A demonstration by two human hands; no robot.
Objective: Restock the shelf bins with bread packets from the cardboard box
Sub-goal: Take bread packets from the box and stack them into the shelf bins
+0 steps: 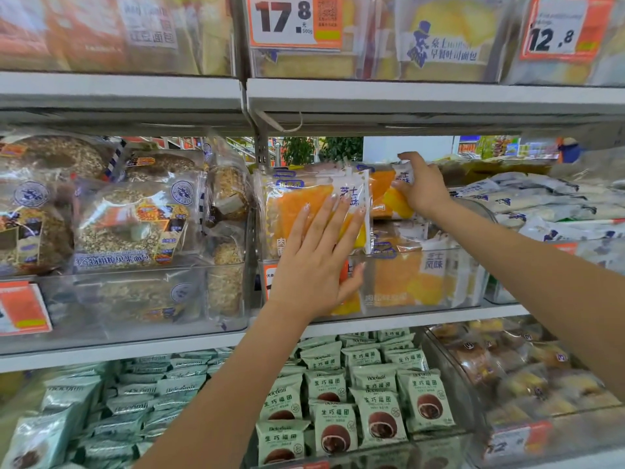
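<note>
A shop shelf [406,319] holds a clear bin [422,282] full of orange bread packets. The left hand [314,258] lies flat and wide open on the front bread packet [304,204]. The right hand [421,187] grips another packet [389,194] behind it.

Pretty tight in here. We only get in over the clear bin [422,275] front wall, under the shelf above [406,96], and the upright orange bread packets [304,211] nearly fill that gap. Bagel bags [128,225] crowd the left, white packets [541,204] pile up on the right. There's open space behind the packets.
</note>
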